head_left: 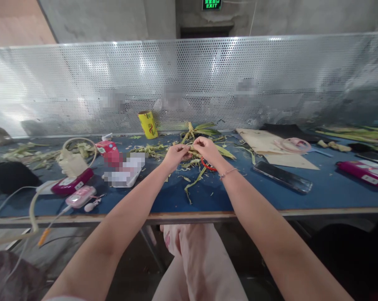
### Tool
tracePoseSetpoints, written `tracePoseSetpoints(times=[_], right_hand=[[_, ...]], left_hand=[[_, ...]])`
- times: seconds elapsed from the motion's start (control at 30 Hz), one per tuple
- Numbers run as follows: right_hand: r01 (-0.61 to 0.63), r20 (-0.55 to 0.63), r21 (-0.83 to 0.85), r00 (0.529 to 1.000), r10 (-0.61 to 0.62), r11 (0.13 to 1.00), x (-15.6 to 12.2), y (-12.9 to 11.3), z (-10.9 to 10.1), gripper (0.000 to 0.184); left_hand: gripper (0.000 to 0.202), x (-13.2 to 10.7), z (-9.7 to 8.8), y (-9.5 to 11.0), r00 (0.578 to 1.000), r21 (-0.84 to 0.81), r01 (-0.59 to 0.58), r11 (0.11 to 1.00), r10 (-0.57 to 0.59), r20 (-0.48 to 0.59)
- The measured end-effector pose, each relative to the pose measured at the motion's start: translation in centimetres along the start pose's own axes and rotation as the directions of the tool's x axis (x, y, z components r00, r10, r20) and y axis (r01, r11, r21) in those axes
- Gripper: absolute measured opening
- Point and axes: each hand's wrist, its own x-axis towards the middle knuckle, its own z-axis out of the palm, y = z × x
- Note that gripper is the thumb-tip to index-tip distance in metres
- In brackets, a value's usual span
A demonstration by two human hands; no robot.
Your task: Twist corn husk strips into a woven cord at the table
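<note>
Both of my hands meet over a heap of plant scraps near the middle of the table. My left hand (pixel 176 155) is closed in a pinch on a pale green plant piece (pixel 192 153), its far fingers partly hidden. From the other side my right hand (pixel 206 150) pinches the same piece, thumb and fingers together. A red ring-shaped item (pixel 208 164) lies just below my right wrist. Yellowish-green leaves (pixel 204 128) rest behind the hands, and a long curled strip (pixel 192 188) trails toward the front edge.
Left of the hands are a white packet (pixel 128 170), a pink carton (pixel 106 150) and a purple device (pixel 72 182). A yellow can (pixel 148 124) stands by the perforated metal screen (pixel 189 75). To the right lie a phone (pixel 282 177), brown paper (pixel 260 142) and another purple device (pixel 364 172).
</note>
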Motion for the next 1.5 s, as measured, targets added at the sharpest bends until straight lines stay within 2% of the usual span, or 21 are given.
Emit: tracePoseSetpoints(times=[0.27, 0.43, 0.7, 0.83, 1.1, 1.37, 1.5], right_hand=[[0.037, 0.067, 0.008, 0.997, -0.037, 0.999, -0.1, -0.1, -0.3, 0.014], [0.055, 0.08, -0.065, 0.996, -0.05, 0.996, 0.1, -0.2, -0.6, 0.019], [0.145, 0.134, -0.095, 0.982, -0.132, 0.985, -0.1, -0.4, -1.1, 0.013], [0.236, 0.158, -0.116, 0.963, -0.217, 0.965, 0.0, 0.0, -1.2, 0.012], [0.308, 0.156, -0.196, 0.947, -0.28, 0.931, 0.3, 0.8, -0.9, 0.012], [0.263, 0.205, -0.236, 0.954, -0.217, 0.935, 0.2, 0.5, -0.7, 0.019], [0.236, 0.167, -0.223, 0.965, -0.201, 0.946, 0.2, 0.3, -0.5, 0.022]], left_hand=[[0.015, 0.2, -0.1, 0.0, 1.0, -0.009, 0.004, 1.0, -0.004, -0.03], [0.013, 0.1, 0.0, 0.2, 0.999, -0.027, 0.013, 1.0, -0.014, -0.048], [0.015, 0.2, -0.1, -0.1, 0.999, -0.002, 0.03, 1.0, -0.03, -0.041], [0.017, 0.1, -0.1, -0.1, 0.998, -0.003, 0.037, 0.999, -0.037, -0.045], [0.02, 0.0, -0.1, -0.1, 0.998, 0.029, 0.034, 0.999, -0.033, -0.049], [0.014, 0.1, 0.1, -0.3, 0.995, 0.044, 0.043, 0.998, -0.039, -0.095], [0.015, 0.0, 0.1, -0.3, 0.995, 0.036, 0.045, 0.998, -0.042, -0.092]])
